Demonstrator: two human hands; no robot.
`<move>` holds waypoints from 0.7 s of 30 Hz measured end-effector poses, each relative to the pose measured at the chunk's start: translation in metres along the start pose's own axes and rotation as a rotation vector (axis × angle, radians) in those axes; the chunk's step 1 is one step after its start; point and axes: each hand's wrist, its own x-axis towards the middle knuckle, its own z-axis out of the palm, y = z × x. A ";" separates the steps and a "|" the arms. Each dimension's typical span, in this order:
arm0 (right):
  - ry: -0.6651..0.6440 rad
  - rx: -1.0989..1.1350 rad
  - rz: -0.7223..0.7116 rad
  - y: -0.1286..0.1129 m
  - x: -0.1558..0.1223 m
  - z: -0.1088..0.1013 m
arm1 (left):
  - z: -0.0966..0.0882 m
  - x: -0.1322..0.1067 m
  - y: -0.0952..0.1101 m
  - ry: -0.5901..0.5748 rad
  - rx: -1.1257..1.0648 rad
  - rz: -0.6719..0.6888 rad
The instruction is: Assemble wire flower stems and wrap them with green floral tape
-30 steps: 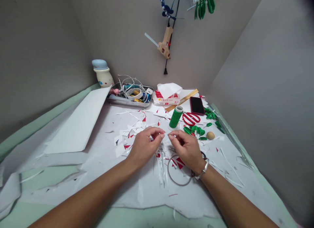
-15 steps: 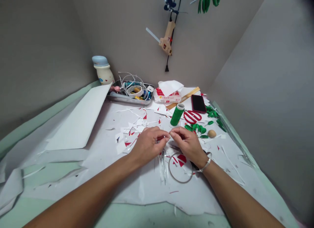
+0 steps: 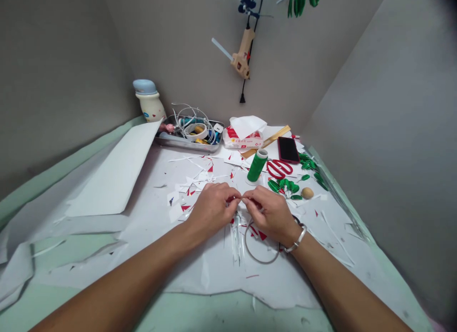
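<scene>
Over the middle of the table, my left hand (image 3: 215, 204) and my right hand (image 3: 270, 213) meet at the fingertips. Both are pinched closed; whatever sits between the tips is too small to name. Under them lie a bundle of thin silvery wires (image 3: 236, 241) and a round hoop (image 3: 262, 262), partly covered by my right hand. Red paper scraps (image 3: 262, 235) show inside the hoop. Just beyond the hands stands a green thread spool (image 3: 257, 166). Green wrapped leaves (image 3: 284, 185) and a small tan ball (image 3: 307, 193) lie to the right.
Red-handled scissors (image 3: 279, 169) and a phone (image 3: 288, 150) lie at the back right. A metal tray (image 3: 189, 144) of tape and cords stands beside a tissue pack (image 3: 243, 139). White card (image 3: 117, 175) leans at left. A glue gun (image 3: 243, 54) hangs on the wall.
My right hand has moved slightly left, so its fingertips now touch those of my left hand. My left hand has shifted slightly left too. Objects on the table keep their places.
</scene>
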 end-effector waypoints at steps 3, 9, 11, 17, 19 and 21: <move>0.057 0.098 0.065 0.003 0.003 0.000 | 0.000 -0.001 0.001 -0.048 0.011 0.070; 0.003 0.215 0.127 0.011 0.004 0.004 | -0.004 0.000 0.005 0.009 -0.175 0.026; -0.039 0.181 0.094 0.009 0.002 0.005 | -0.005 0.001 0.004 0.049 -0.203 -0.034; -0.015 0.085 0.010 0.000 -0.001 0.002 | -0.001 0.002 -0.002 0.066 -0.089 -0.052; 0.049 0.097 0.030 0.000 0.001 0.001 | 0.000 0.001 -0.002 0.008 -0.048 -0.002; 0.099 0.119 0.068 0.004 0.002 0.001 | 0.000 0.000 -0.001 -0.039 -0.042 0.050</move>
